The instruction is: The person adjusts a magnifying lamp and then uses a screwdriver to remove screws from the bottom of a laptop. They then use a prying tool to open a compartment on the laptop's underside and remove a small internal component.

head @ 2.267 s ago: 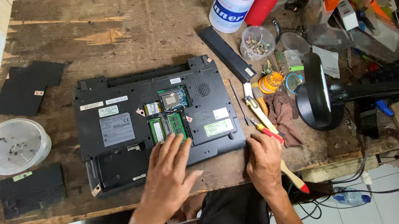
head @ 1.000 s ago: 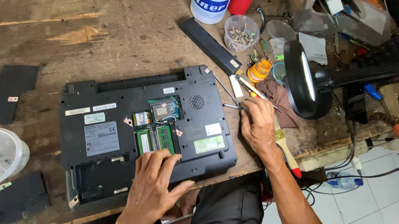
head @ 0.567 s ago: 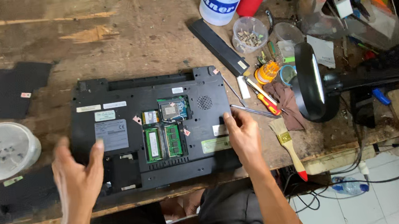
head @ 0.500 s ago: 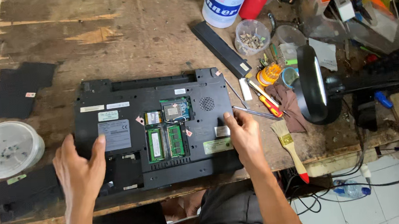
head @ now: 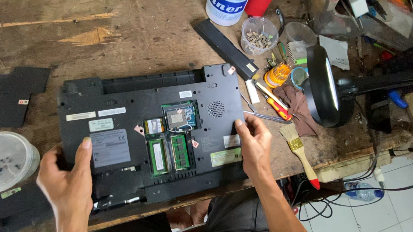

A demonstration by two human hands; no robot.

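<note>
— Where are the hands?

— Both are on the laptop [head: 139,136]. The left hand [head: 69,178] grips its left edge, thumb lying up over the base, the other fingers wrapped around the side. The right hand [head: 254,144] clasps the right edge, fingertips on the casing. Each hand is closed on the machine and holds nothing else.

— And the laptop itself?

— It lies upside down in the middle of the wooden bench [head: 111,35], its base up. The shell is matte black plastic with pale stickers. A service hatch is off, so two green memory modules [head: 167,153] stand side by side in the open bay, with a small card and a square chip above them. The long battery slot along the far edge is empty.

— What can't you make out?

— The near left corner is partly behind the left hand, and the sticker print is too small to tell. The tubs at the far right are cut off by the frame.

— And around it?

— The bench is rough, stained wood. Flat black cover panels [head: 11,94] lie at the left, beside a round clear plastic tub [head: 1,161] holding small screws. A long black battery [head: 225,48] lies slantwise beyond the right hand. Near it sit a red and yellow screwdriver [head: 276,103], a paintbrush [head: 300,155] with a red-tipped wooden handle, a brown rag [head: 301,108] and a black desk lamp [head: 324,87].
</note>
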